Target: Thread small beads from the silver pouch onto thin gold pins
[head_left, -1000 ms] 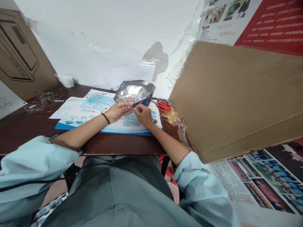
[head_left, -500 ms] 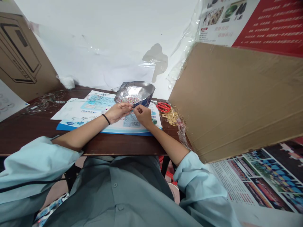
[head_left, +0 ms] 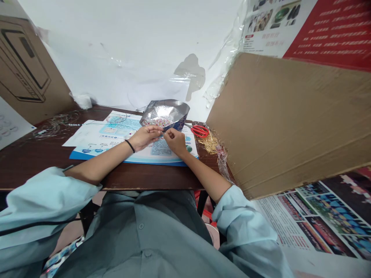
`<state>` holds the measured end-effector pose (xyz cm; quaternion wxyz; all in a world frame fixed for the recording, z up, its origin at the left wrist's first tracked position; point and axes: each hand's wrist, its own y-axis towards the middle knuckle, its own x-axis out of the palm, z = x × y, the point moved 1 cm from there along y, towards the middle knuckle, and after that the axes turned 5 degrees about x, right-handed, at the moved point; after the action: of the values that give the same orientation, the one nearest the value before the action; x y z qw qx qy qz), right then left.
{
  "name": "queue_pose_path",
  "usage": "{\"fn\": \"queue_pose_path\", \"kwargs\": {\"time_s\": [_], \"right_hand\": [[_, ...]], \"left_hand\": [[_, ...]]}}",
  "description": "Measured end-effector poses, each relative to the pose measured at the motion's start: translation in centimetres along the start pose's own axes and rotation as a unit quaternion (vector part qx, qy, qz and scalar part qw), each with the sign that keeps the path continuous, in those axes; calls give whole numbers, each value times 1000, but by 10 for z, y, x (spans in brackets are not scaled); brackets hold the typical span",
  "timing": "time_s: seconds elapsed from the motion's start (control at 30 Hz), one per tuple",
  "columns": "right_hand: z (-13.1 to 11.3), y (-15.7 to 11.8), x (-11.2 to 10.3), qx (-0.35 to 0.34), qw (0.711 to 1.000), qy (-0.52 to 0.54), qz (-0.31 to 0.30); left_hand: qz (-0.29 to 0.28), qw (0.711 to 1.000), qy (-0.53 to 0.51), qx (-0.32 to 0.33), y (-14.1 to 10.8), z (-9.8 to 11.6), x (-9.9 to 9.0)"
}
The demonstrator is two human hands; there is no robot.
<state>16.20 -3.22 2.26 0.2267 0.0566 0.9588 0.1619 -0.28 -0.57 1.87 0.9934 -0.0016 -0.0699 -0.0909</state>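
Beads (head_left: 158,122) inside an open silver-lined bag (head_left: 175,109) at twelve o'clock from the left hand (head_left: 145,138) and right hand (head_left: 175,142), both close to its near wall with fingertips drawn in together, cannot tell around what. Easy, perhaps, to tip the bag with a knuckle catching that wall, spilling beads over the printed sheet (head_left: 160,153) below. Possible, too, to scatter the thin gold-coloured pieces (head_left: 209,144) beside the red-handled scissors (head_left: 199,131) by swinging the right hand towards three o'clock.
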Motion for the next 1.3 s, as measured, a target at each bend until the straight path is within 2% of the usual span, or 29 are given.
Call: {"fn": "queue_pose_path", "kwargs": {"time_s": [0.5, 1.3], "right_hand": [[1, 0, 1, 5, 1000, 8, -3], [5, 2, 3, 1, 1000, 13, 9]], "left_hand": [[11, 1000, -24, 6, -2, 2, 2], [-15, 1000, -6, 13, -3, 1, 2]]}}
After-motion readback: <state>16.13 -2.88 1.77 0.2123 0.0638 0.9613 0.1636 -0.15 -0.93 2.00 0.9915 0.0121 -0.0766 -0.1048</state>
